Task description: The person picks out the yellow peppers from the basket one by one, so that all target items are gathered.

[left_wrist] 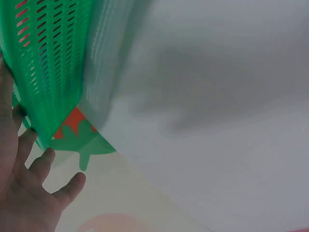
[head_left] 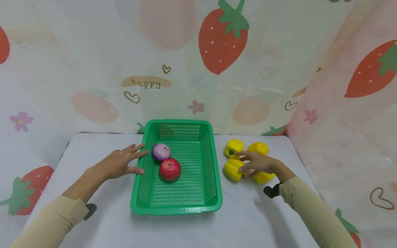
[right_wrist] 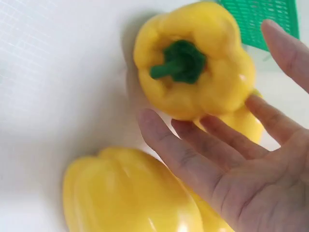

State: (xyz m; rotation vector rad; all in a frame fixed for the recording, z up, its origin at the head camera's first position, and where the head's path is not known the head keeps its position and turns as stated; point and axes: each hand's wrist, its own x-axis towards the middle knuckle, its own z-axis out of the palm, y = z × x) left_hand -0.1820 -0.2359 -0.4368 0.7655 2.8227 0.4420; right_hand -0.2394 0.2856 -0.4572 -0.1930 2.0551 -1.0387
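Observation:
A green plastic basket [head_left: 176,209] stands on the white table, holding a purple onion [head_left: 161,152] and a red pomegranate [head_left: 170,169] toward its left side. My left hand [head_left: 119,163] is at the basket's left rim, fingers spread and fairly straight; the left wrist view shows fingertips [left_wrist: 30,133] right at the green side. Over the yellow bell peppers my right hand [head_left: 258,163] reaches with loosely bent fingers. Nearest it is a yellow bell pepper [head_left: 233,169], whose green stem shows in the right wrist view. Another yellow pepper [right_wrist: 130,193] lies below the fingers there.
Several yellow peppers sit grouped right of the basket, including one at the back left [head_left: 234,148] and one at the back right [head_left: 258,148]. A strawberry-print cloth [head_left: 186,69] hangs behind the table [head_left: 198,230] and along its sides.

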